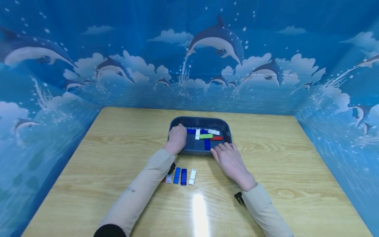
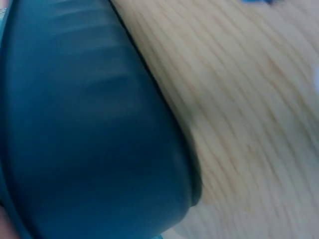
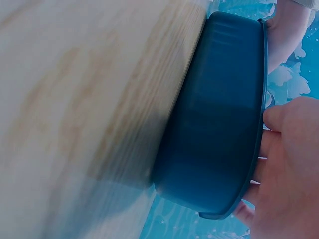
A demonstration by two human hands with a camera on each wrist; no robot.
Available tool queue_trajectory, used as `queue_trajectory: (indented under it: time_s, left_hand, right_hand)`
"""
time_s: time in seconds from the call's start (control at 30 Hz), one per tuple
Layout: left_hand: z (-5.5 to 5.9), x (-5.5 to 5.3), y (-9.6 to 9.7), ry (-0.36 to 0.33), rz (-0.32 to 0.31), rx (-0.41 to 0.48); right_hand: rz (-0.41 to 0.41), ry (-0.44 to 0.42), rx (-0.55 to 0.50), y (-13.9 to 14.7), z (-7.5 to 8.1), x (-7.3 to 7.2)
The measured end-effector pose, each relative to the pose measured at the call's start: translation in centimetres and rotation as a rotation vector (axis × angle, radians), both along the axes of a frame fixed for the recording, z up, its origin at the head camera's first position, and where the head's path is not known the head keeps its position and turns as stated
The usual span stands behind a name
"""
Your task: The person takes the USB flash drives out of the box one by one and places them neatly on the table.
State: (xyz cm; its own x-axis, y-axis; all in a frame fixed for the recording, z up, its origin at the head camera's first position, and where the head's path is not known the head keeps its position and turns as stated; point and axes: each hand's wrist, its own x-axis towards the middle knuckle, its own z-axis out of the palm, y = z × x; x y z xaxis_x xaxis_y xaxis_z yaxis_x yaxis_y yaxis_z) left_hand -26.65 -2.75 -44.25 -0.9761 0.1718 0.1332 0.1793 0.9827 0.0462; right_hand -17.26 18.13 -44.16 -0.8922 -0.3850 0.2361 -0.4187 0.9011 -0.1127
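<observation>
A dark blue plastic tray (image 1: 192,152) with rounded corners sits on the table. Inside lie several USB sticks, among them a green one (image 1: 206,136), a red one (image 1: 217,138) and a white one (image 1: 197,134). At the tray's left end my left hand (image 1: 177,136) grips the rim, its fingertips hidden behind the hand; the right wrist view shows that hand (image 3: 288,32) at the far rim. My right hand (image 1: 230,161) holds the front right corner. In the right wrist view its thumb (image 3: 274,118) lies on the rim and its fingers reach past it.
In front of the tray stands a row of USB sticks: a white one (image 1: 192,176), a dark blue one (image 1: 183,176), a lighter blue one (image 1: 176,175) and others partly behind my left sleeve (image 1: 142,184). A dolphin-print curtain (image 1: 189,92) encloses the wooden table (image 1: 281,158).
</observation>
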Motion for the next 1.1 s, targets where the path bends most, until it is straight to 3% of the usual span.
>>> queue_trajectory:
  time_s: [0.2, 0.23, 0.27, 0.43, 0.67, 0.77, 0.9, 1.1]
  left_hand:
    - [0.9, 0.3, 0.2, -0.143, 0.001, -0.037]
    - [1.8, 0.7, 0.4, -0.191, 0.008, -0.048]
    - [1.9, 0.8, 0.4, -0.201, 0.006, -0.063]
    - [1.7, 1.0, 0.3, -0.182, -0.016, -0.093]
    - [1.6, 1.0, 0.0, -0.168, -0.048, -0.035]
    - [1.7, 1.2, 0.0, -0.153, -0.05, 0.054]
    - [2.2, 1.8, -0.2, -0.129, -0.069, 0.294]
    - [4.2, 4.2, -0.4, -0.236, -0.1, 0.691]
  right_hand:
    - [-0.002, 0.009, 0.001, 0.1, 0.0, -0.1]
    - [-0.001, 0.008, 0.0, 0.1, 0.0, -0.1]
    - [-0.001, 0.006, -0.001, 0.1, 0.0, -0.1]
    - [0.001, 0.005, 0.002, 0.1, 0.0, -0.1]
    - [-0.012, 0.001, 0.011, 0.1, 0.1, 0.0]
    - [-0.016, 0.0, 0.008, 0.0, 0.1, 0.0]
    - [-0.008, -0.002, 0.004, 0.0, 0.0, 0.0]
    - [-0.018, -0.016, 0.013, 0.0, 0.0, -0.1]
